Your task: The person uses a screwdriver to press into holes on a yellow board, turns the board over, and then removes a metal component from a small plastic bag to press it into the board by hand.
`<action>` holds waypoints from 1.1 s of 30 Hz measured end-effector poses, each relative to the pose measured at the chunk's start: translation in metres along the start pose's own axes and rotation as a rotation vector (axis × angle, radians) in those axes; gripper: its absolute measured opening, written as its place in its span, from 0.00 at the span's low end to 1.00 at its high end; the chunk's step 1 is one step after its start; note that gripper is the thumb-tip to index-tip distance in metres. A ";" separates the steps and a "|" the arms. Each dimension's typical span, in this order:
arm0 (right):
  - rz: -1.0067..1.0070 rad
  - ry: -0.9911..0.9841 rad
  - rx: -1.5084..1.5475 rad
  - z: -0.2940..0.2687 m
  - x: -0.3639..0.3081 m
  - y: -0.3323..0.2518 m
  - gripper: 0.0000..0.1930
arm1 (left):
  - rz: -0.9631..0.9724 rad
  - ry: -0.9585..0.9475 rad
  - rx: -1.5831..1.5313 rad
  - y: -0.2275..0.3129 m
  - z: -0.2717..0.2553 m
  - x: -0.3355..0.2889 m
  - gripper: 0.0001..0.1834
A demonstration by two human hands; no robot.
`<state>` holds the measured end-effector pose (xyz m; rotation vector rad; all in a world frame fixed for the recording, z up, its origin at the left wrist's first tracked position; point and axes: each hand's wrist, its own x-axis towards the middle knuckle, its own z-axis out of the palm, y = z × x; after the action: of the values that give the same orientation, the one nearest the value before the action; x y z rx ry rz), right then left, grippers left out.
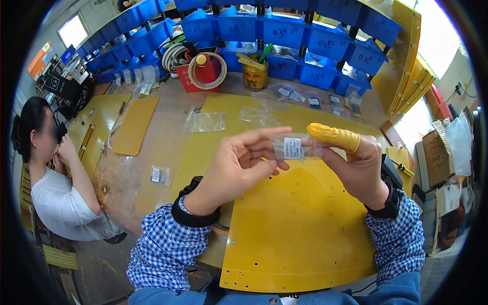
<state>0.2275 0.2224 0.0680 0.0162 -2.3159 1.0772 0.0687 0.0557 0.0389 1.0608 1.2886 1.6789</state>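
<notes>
Between my two hands a small clear plastic bag (279, 147) with a white printed label is held up above a yellow board (300, 223). My left hand (244, 162) grips the bag's left end between thumb and fingers. At its right end, my right hand (356, 162) pinches the bag between thumb and index finger, which wears a yellow finger cot (333, 136). The board is flat and dotted with small holes, lying close in front of me. What the bag contains is too small to make out.
Blue bins (284, 33) line racks at the back. A gold can (254, 73) with tools and a tape roll (207, 71) stand before them. Clear bags (208, 122) lie on the bench; another labelled bag (160, 175) is at left. A co-worker (71, 188) sits at far left.
</notes>
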 end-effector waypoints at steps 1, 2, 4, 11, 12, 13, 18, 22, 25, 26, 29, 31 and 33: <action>0.011 0.005 0.013 0.000 0.000 -0.001 0.14 | 0.000 0.002 0.001 0.001 -0.001 0.000 0.17; 0.022 0.009 0.027 0.000 0.000 -0.002 0.14 | -0.048 -0.028 -0.043 0.003 -0.004 -0.001 0.16; -0.006 0.036 0.029 0.002 0.000 0.003 0.13 | -0.096 -0.059 -0.089 0.002 -0.008 0.000 0.15; -0.006 0.001 0.027 0.000 0.000 0.002 0.14 | -0.082 0.004 -0.080 -0.002 -0.002 -0.001 0.15; -0.006 0.001 0.028 0.000 0.000 0.002 0.14 | -0.061 0.017 -0.109 0.000 0.000 -0.001 0.14; -0.006 0.006 0.031 0.001 0.000 0.001 0.14 | -0.061 0.015 -0.110 0.000 -0.001 -0.001 0.14; -0.066 0.019 -0.002 0.005 -0.001 0.007 0.13 | -0.159 -0.010 0.006 -0.003 -0.003 -0.001 0.11; -0.043 -0.005 -0.023 0.003 -0.001 0.008 0.14 | -0.153 0.011 0.070 -0.001 0.003 -0.002 0.10; -0.021 -0.014 -0.020 0.003 -0.002 0.009 0.15 | -0.067 -0.048 0.210 0.000 0.006 -0.003 0.09; -0.012 -0.022 -0.021 0.004 -0.002 0.010 0.15 | -0.054 -0.042 0.265 0.000 0.007 -0.003 0.09; 0.010 -0.060 -0.057 0.004 -0.003 0.005 0.17 | 0.000 -0.024 0.368 0.000 0.010 -0.005 0.08; -0.009 -0.061 -0.092 0.006 -0.003 0.006 0.18 | 0.042 -0.011 0.415 -0.001 0.013 -0.006 0.07; -0.027 -0.062 -0.128 0.008 -0.004 0.007 0.19 | 0.053 0.017 0.443 -0.001 0.015 -0.006 0.06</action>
<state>0.2251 0.2201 0.0568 0.0325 -2.4294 0.9251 0.0853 0.0557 0.0388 1.3439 1.7056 1.4745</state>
